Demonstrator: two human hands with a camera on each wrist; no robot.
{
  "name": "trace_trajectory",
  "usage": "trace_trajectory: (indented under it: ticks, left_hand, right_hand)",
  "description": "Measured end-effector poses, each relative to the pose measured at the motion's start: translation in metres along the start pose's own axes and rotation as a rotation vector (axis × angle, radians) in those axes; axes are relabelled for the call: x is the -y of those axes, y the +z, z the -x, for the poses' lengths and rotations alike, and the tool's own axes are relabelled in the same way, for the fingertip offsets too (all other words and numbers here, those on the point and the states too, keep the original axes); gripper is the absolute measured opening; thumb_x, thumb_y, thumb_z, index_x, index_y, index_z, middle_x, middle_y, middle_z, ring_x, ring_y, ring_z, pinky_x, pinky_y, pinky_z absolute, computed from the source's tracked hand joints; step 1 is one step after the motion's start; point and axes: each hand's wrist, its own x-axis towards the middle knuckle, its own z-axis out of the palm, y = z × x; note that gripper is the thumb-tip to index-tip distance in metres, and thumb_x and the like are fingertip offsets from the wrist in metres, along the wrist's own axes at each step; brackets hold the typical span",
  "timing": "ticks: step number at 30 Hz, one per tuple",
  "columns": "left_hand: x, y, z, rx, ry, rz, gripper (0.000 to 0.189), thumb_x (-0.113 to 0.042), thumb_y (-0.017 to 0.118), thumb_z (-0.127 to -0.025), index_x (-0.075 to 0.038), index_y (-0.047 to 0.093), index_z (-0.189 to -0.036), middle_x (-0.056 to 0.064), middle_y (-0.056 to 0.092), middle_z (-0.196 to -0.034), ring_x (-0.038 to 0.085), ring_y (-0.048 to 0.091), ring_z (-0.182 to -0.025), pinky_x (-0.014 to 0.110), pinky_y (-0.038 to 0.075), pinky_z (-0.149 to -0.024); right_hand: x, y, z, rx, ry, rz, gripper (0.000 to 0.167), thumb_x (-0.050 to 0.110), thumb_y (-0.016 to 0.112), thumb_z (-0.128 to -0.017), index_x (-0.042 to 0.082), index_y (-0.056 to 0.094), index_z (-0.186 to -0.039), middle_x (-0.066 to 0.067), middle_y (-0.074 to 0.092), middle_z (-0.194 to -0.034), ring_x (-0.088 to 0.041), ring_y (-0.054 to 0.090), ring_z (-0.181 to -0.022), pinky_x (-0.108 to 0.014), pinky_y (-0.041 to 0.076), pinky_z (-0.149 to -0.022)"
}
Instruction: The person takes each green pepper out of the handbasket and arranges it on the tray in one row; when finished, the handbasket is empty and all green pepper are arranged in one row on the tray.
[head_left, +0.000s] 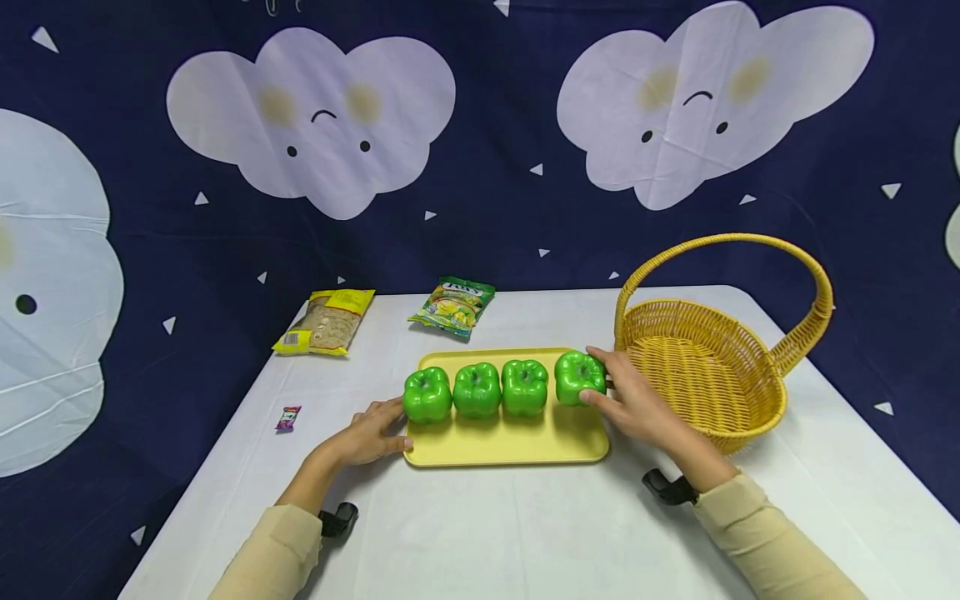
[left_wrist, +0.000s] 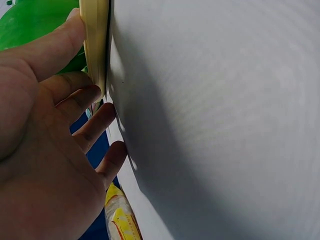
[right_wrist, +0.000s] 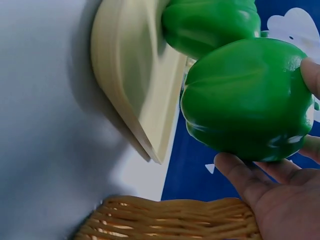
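My right hand grips a green bell pepper between thumb and fingers, over the right end of a yellow tray. In the right wrist view the held bell pepper is raised clear of the tray's surface. Three more green bell peppers, a left one, a middle one and a right one, stand in a row on the tray. My left hand rests at the tray's left edge. Its thumb touches the rim, and its other fingers lie loosely spread beside it.
A yellow wicker basket with a tall handle stands right of the tray, close by my right forearm. Behind the tray lie a green snack bag and a yellow-ended clear bag. A small purple packet lies at the left.
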Motion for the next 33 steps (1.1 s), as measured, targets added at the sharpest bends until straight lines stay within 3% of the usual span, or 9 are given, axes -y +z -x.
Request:
trace_trajectory:
  ticks: [8, 15, 33]
  left_hand:
    - [0.000, 0.000, 0.000, 0.000, -0.004, -0.003, 0.072, -0.031, 0.066, -0.087, -0.008, 0.032, -0.147, 0.019, 0.032, -0.152, 0.041, 0.026, -0.138, 0.072, 0.011, -0.105]
    - [0.001, 0.000, -0.001, -0.002, -0.002, -0.011, 0.072, -0.031, 0.066, -0.087, -0.007, 0.033, -0.146, 0.019, 0.033, -0.151, 0.041, 0.027, -0.137, 0.071, 0.014, -0.105]
    - [0.002, 0.001, -0.001, -0.002, 0.001, 0.000, 0.072, -0.030, 0.066, -0.087, -0.007, 0.033, -0.146, 0.020, 0.032, -0.151, 0.042, 0.026, -0.137, 0.072, 0.012, -0.105]
  right_hand:
    - [-0.001, 0.008, -0.002, 0.013, 0.024, 0.046, 0.067, 0.024, 0.063, -0.090, -0.001, 0.030, -0.143, -0.025, 0.043, -0.131, -0.037, 0.053, -0.112, -0.050, 0.049, -0.092]
    - [-0.003, 0.015, -0.004, 0.005, 0.042, 0.106, 0.067, 0.028, 0.060, -0.092, -0.001, 0.030, -0.144, -0.027, 0.041, -0.135, -0.042, 0.049, -0.119, -0.058, 0.040, -0.100]
    - [0.000, 0.019, -0.007, 0.052, 0.096, 0.138, 0.064, 0.026, 0.054, -0.096, -0.003, 0.025, -0.145, -0.029, 0.038, -0.137, -0.044, 0.042, -0.126, -0.059, 0.033, -0.106]
